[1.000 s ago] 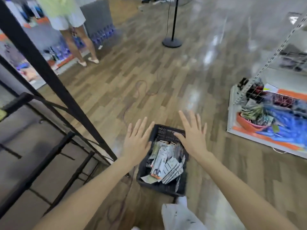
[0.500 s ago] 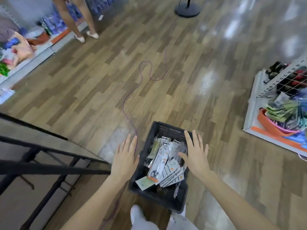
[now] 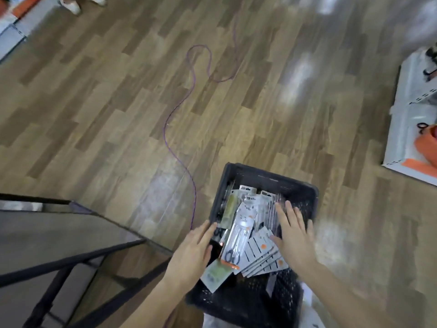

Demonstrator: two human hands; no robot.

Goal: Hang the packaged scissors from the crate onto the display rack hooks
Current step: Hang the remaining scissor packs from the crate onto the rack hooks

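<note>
A black plastic crate (image 3: 267, 178) stands on the wooden floor below me, filled with several packaged scissors. One pack with black-handled scissors (image 3: 236, 242) lies on top in the middle, beside a fan of white cards (image 3: 262, 256). My left hand (image 3: 191, 252) lies with straight fingers over the crate's left rim. My right hand (image 3: 293, 235) hovers flat over the packs on the right side, fingers straight, holding nothing. No display hooks are in view.
A dark metal rack frame (image 3: 71, 261) stands at the lower left. A purple cable (image 3: 189, 95) snakes across the floor to the crate. A white shelf base (image 3: 406, 119) with orange items sits at the right. Another person's feet (image 3: 71, 5) show top left.
The view has tilted further down and both hands have dropped closer to the crate. My left hand has reached its left rim and my right hand is lower over the packs.
</note>
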